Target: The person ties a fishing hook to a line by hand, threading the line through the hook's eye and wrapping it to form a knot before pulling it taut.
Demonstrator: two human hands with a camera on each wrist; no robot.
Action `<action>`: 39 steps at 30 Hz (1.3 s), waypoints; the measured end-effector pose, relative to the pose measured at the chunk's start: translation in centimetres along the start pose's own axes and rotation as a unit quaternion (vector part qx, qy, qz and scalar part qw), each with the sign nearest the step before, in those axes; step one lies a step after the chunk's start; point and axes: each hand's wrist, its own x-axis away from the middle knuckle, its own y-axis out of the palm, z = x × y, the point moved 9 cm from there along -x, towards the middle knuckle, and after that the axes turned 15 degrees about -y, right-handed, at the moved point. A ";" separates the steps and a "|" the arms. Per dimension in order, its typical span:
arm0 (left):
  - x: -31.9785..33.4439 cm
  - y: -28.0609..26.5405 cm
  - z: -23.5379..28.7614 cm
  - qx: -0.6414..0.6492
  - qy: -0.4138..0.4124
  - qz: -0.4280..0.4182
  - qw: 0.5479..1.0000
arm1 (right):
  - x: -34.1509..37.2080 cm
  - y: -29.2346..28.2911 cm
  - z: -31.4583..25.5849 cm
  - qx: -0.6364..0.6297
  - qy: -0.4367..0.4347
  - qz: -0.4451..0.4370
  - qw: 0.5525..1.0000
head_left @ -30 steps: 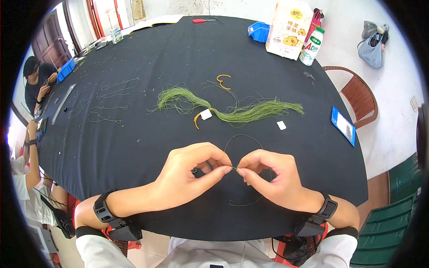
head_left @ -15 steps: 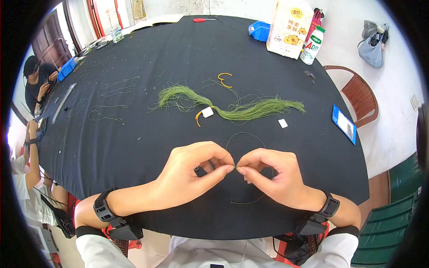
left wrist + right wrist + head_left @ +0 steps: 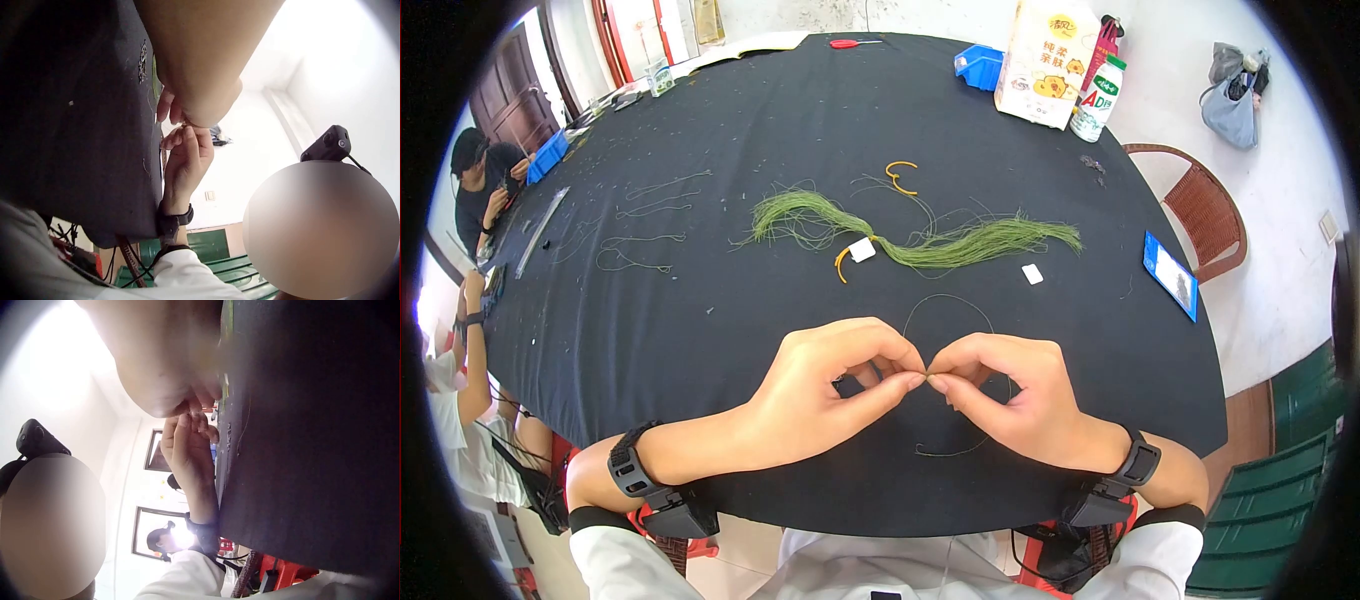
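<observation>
Above the near part of the black-covered table, my left hand [image 3: 825,380] and right hand [image 3: 1020,395] meet fingertip to fingertip. Both pinch a thin green thread [image 3: 956,297] between thumb and forefinger. The thread bows out in a loop beyond the hands, passes behind the right one, and its loose end curls below. The pinched stretch is mostly hidden by the fingertips. A small dark thing [image 3: 838,383] shows in the gap inside the left hand. In the left wrist view the right hand [image 3: 187,165] appears with bent fingers; the right wrist view shows the left hand [image 3: 192,459] likewise.
Beyond the hands lies a tied bundle of green threads [image 3: 970,248] with a white tag [image 3: 861,250]. Several cut threads [image 3: 650,240] are laid out at left. A blue packet [image 3: 1170,277], bottle [image 3: 1099,100] and tissue pack [image 3: 1048,65] sit at right. Other people sit at left.
A second ago a short piece of thread showed between the fingertips; since then the left fingertips have shifted slightly right and meet the right ones. Both hands keep their pinch.
</observation>
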 end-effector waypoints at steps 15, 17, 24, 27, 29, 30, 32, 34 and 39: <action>0.8 -0.2 2.5 -0.071 0.113 0.027 0.991 | 1.5 1.9 2.2 -0.311 0.200 0.003 0.929; 0.7 -0.2 2.6 -0.070 0.113 0.026 0.991 | 1.6 1.9 2.2 -0.314 0.203 0.005 0.928; 0.8 -0.1 2.4 -0.073 0.111 0.023 0.991 | 1.5 2.0 2.0 -0.314 0.213 0.005 0.925; 0.8 -0.1 2.4 -0.086 0.108 0.018 0.990 | 1.6 2.1 2.1 -0.319 0.223 0.008 0.921; 0.8 0.0 2.4 -0.082 0.110 0.016 0.990 | 1.6 2.0 2.1 -0.321 0.219 0.008 0.921; 0.8 0.0 2.4 -0.084 0.109 0.015 0.990 | 1.6 2.0 2.1 -0.315 0.216 0.010 0.924; 0.8 0.1 2.4 -0.088 0.108 0.013 0.990 | 1.6 1.8 2.2 -0.301 0.209 0.015 0.930; 0.8 0.1 2.5 -0.088 0.113 0.018 0.990 | 1.6 1.7 2.2 -0.297 0.207 0.020 0.932; 0.8 0.3 2.6 -0.102 0.120 0.020 0.987 | 1.7 1.6 2.2 -0.283 0.210 0.021 0.936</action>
